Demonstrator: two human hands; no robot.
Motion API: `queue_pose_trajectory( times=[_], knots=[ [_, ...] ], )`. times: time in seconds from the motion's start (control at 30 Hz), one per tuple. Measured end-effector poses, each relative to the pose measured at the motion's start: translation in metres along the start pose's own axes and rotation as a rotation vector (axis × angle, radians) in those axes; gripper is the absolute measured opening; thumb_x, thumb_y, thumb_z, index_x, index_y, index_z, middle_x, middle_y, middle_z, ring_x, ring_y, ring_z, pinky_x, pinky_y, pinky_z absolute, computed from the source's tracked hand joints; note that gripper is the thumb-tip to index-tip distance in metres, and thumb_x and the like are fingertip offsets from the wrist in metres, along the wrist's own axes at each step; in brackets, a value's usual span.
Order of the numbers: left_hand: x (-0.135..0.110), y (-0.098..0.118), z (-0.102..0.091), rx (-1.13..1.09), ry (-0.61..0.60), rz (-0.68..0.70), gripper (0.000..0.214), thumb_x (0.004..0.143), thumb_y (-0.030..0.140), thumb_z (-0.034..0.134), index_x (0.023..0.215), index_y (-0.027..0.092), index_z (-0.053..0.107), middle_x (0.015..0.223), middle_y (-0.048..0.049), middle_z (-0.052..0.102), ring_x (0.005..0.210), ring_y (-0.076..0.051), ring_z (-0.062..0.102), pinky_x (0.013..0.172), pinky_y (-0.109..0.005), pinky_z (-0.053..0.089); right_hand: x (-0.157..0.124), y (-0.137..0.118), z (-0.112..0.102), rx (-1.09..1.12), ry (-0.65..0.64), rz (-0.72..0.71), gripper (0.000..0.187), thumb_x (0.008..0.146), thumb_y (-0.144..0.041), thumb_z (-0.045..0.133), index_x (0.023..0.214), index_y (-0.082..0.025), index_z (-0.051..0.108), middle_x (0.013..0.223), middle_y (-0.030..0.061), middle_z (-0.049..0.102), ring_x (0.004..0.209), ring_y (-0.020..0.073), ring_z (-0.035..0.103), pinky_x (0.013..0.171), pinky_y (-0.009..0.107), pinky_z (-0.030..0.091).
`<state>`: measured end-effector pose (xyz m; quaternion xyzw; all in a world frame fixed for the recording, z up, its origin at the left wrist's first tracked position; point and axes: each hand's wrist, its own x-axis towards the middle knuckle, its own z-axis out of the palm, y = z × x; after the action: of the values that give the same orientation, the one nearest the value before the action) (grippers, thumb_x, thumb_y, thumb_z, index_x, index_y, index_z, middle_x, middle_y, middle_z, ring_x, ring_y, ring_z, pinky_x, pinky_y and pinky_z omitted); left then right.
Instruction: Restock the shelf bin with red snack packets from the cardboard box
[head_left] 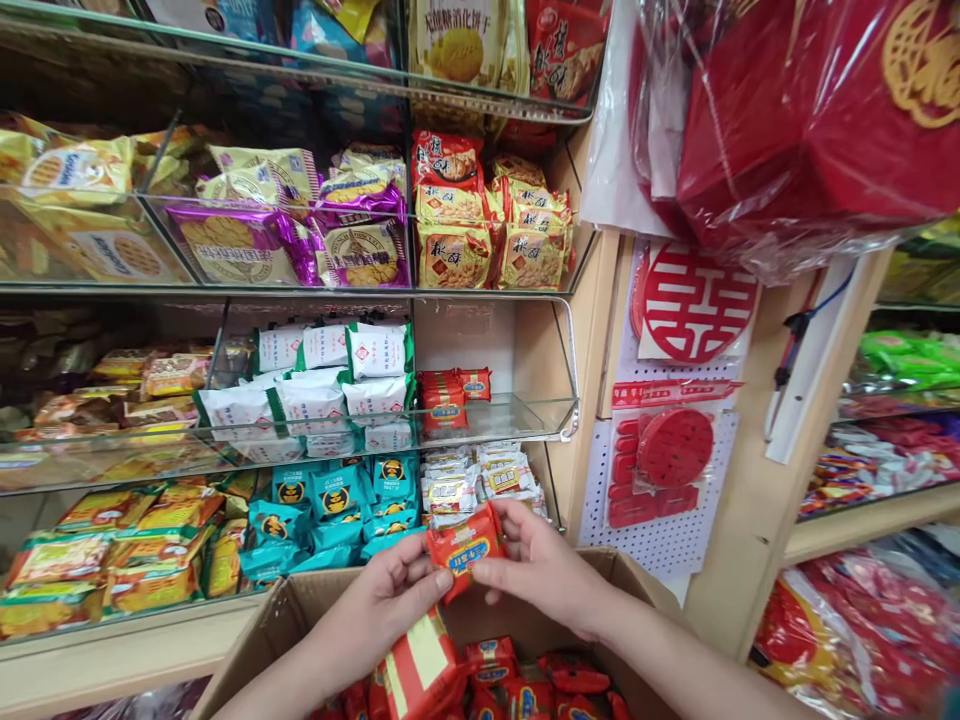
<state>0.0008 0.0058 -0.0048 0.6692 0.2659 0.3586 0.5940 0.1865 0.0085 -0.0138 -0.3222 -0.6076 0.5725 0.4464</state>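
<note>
Above an open cardboard box [274, 640], my two hands meet around one small red snack packet [466, 548] with a blue and yellow label. My left hand [390, 595] pinches its left side, thumb on the front. From the right, my right hand [540, 565] grips the other edge, with thumb in front and fingers behind. Just below my left hand is a red packet with a cream panel [424, 668]; whether the hand touches it is hidden. Several matching red packets [491, 660] lie inside the box. A small group of the same red packets [444, 400] sits on the glass shelf ahead.
Glass shelf lips [495, 418] jut out in front of me. White-and-green packets [311, 395] stand left of the red group, teal packets [334, 495] lower down. White-and-gold packets [450, 490] lie behind my hands. A plastic-wrapped red bag [787, 130] hangs at upper right.
</note>
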Motion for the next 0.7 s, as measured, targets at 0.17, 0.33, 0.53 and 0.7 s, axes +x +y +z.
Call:
queue_pose_trajectory(
  times=[0.17, 0.33, 0.53, 0.7],
  knots=[
    [0.001, -0.008, -0.002, 0.104, 0.088, -0.015, 0.027, 0.078, 0.034, 0.058, 0.101, 0.020, 0.055, 0.083, -0.0023, 0.066, 0.082, -0.016, 0.058, 0.080, -0.030, 0.042, 0.001, 0.004, 0.002, -0.046, 0.041, -0.116, 0.041, 0.072, -0.022, 0.061, 0.107, -0.021, 0.040, 0.106, 0.0050, 0.056, 0.093, 0.0162, 0.056, 0.078, 0.030, 0.047],
    [0.005, -0.014, -0.007, 0.262, 0.172, -0.059, 0.039, 0.075, 0.044, 0.057, 0.103, 0.017, 0.050, 0.068, -0.0009, 0.064, 0.072, -0.017, 0.057, 0.070, -0.029, 0.040, 0.027, -0.049, -0.015, -0.395, 0.328, -0.494, 0.030, 0.078, -0.026, 0.053, 0.105, -0.021, 0.040, 0.100, 0.0049, 0.056, 0.092, 0.0166, 0.055, 0.083, 0.033, 0.044],
    [0.007, -0.015, 0.005, 0.308, 0.142, -0.082, 0.037, 0.076, 0.042, 0.055, 0.103, 0.017, 0.048, 0.067, -0.0005, 0.062, 0.068, -0.016, 0.055, 0.067, -0.029, 0.038, 0.082, -0.137, -0.037, -1.229, 0.284, -0.673, 0.037, 0.073, -0.013, 0.051, 0.110, -0.015, 0.044, 0.104, 0.0091, 0.056, 0.095, 0.0187, 0.052, 0.082, 0.031, 0.039],
    [0.005, -0.018, 0.010, 0.355, 0.113, -0.145, 0.038, 0.074, 0.040, 0.056, 0.101, 0.015, 0.051, 0.065, 0.0016, 0.057, 0.062, -0.014, 0.049, 0.061, -0.026, 0.036, 0.119, -0.158, -0.026, -1.740, -0.174, -0.245, 0.035, 0.064, 0.000, 0.050, 0.093, -0.018, 0.061, 0.090, 0.0052, 0.064, 0.081, 0.0164, 0.057, 0.068, 0.026, 0.040]
  ],
)
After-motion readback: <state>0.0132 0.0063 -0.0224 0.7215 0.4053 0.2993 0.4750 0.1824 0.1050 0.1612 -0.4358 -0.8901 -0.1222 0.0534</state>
